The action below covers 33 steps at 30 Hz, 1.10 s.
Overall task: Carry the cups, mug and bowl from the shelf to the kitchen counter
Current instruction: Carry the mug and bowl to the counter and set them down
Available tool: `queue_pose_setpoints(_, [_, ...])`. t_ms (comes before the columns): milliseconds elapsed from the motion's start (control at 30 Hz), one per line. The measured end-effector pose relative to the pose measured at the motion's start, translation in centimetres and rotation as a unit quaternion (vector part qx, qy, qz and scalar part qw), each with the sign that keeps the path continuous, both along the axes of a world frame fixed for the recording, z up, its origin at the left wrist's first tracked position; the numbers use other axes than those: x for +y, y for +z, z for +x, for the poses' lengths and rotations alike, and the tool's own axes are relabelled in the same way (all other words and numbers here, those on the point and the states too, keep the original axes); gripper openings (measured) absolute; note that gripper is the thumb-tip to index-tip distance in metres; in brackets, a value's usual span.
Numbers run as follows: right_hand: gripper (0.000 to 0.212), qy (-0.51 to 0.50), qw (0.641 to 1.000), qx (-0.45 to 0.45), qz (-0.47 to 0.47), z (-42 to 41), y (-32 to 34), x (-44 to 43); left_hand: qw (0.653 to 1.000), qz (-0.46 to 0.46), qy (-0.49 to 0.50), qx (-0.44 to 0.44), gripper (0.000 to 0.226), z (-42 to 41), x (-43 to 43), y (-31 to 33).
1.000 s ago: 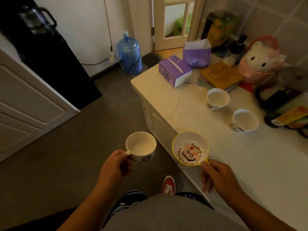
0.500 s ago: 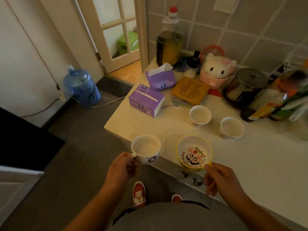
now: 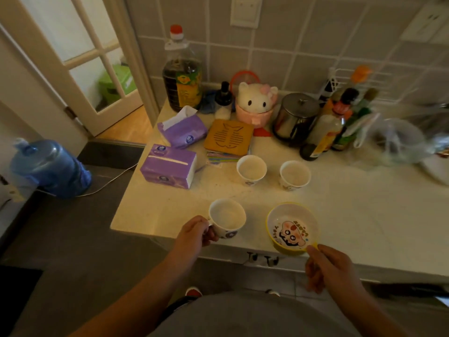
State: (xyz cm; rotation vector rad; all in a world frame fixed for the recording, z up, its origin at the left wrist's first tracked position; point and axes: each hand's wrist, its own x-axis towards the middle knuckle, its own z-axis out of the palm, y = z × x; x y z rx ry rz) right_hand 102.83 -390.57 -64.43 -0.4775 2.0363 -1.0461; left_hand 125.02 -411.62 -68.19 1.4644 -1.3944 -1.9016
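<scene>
Mug (image 3: 227, 218) hangs over the worktop (image 3: 364, 215) edge, its handle in the closed left grip (image 3: 194, 233); right grip (image 3: 325, 266) pinches the bowl (image 3: 291, 227) rim beside it. Two cups (image 3: 251, 169) stand behind.

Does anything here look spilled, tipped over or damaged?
Nothing stands out. Both cups stand upright on the counter; the mug and bowl are held level and look empty.
</scene>
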Motion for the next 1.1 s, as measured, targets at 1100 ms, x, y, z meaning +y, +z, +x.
queue_pose_setpoints(1100, [0.037,-0.002,1.0,0.012,-0.027,-7.0,-0.3,2.3,0.989,-0.06,-0.101,-0.085,0.019,-5.0,-0.2,-1.8])
